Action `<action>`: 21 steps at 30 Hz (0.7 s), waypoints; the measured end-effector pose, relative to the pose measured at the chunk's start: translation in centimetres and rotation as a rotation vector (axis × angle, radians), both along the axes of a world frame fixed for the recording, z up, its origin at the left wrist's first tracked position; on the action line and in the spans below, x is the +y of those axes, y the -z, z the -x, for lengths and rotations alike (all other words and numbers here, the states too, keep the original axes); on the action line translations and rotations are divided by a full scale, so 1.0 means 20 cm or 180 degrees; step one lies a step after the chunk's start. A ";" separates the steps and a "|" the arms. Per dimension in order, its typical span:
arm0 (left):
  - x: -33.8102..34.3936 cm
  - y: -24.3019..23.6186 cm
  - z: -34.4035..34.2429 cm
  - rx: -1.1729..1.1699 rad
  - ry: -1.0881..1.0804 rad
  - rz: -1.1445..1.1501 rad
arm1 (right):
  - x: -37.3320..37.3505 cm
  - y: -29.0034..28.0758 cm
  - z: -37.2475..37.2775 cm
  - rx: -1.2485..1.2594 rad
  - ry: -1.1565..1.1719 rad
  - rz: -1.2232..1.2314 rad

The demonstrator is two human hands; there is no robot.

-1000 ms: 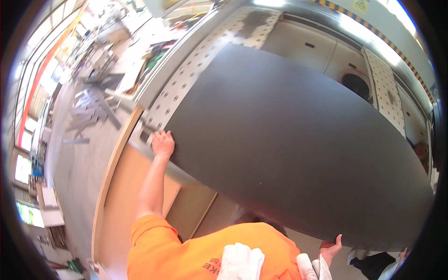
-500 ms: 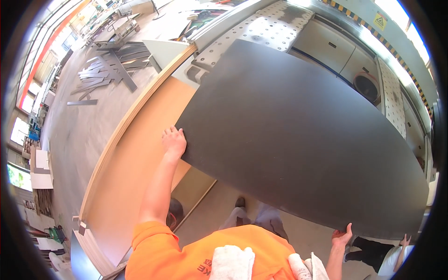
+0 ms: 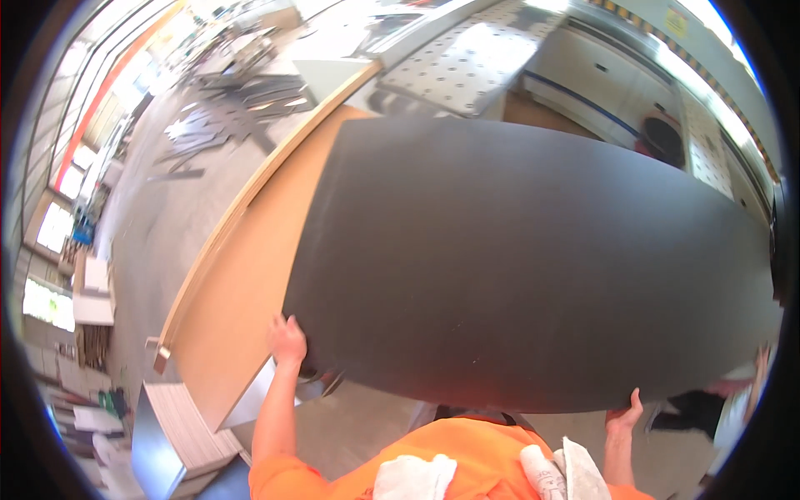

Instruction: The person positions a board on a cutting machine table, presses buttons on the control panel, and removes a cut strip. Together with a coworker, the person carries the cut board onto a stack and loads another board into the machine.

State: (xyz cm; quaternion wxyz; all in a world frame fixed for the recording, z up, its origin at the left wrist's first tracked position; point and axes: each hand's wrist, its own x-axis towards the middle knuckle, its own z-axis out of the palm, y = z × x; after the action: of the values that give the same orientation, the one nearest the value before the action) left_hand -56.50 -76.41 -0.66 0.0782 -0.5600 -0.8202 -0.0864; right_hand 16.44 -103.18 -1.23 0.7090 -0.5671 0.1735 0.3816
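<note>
A large dark grey, nearly black board (image 3: 517, 258) stretches in front of me across most of the view. At its near left corner, my left hand (image 3: 288, 340) grips the edge. My right hand (image 3: 623, 412) holds the near long edge toward the right, thumb up against the rim and its other fingers hidden beneath. On the far right, a co-worker's hand (image 3: 762, 360) is at the board's end. Under and beside the board's left end is a light tan wooden panel (image 3: 242, 283) with a raised wood edge strip (image 3: 258, 185).
A perforated metal machine table (image 3: 467, 67) lies beyond the board, with pale cabinet panels (image 3: 583, 71) beside it. A stack of boards (image 3: 187, 425) stands at lower left. Dark offcut strips (image 3: 196, 133) litter the floor farther left. The co-worker's dark-trousered legs (image 3: 692, 412) show at lower right.
The board's left end has swung toward me, baring more of the perforated table. My left hand has come nearer with it, while my right hand keeps its hold.
</note>
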 end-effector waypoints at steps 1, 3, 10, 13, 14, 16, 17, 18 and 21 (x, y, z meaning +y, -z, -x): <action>-0.14 0.07 0.11 -0.0014 0.0069 -0.0167 | 0.00 0.02 -0.01 0.0053 -0.0138 -0.0024; -0.30 0.00 0.05 -0.0264 -0.0166 0.0131 | -0.05 0.06 -0.07 0.0051 -0.0217 -0.0143; -0.59 -0.07 0.17 -0.1059 -0.0367 0.0276 | -0.05 -0.06 -0.09 -0.0111 -0.0317 -0.0092; -0.66 -0.12 0.18 -0.1124 -0.0414 0.0107 | -0.05 -0.17 -0.04 -0.0240 -0.0338 0.0141; -0.70 -0.15 0.19 -0.1211 -0.0468 0.0082 | -0.07 -0.20 -0.02 -0.0294 -0.0357 0.0270; -0.78 -0.13 0.22 -0.1196 -0.0446 0.0225 | -0.18 -0.20 -0.01 -0.0281 -0.0332 0.0251; -0.83 -0.09 0.24 -0.1273 -0.0387 0.0181 | -0.24 -0.20 -0.01 -0.0266 -0.0283 0.0198; -0.88 -0.02 0.27 -0.1366 -0.0304 0.0134 | -0.25 -0.17 0.00 -0.0308 -0.0196 0.0171; -1.08 0.02 0.47 -0.2140 -0.0293 0.0460 | -0.38 -0.02 0.04 -0.0101 -0.0329 -0.0073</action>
State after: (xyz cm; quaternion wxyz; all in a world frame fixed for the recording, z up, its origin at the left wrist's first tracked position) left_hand -65.81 -98.02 -1.12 -0.2324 -0.4667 -0.8286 -0.2041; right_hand 15.55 -110.69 -0.78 0.6974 -0.5732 0.1284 0.4106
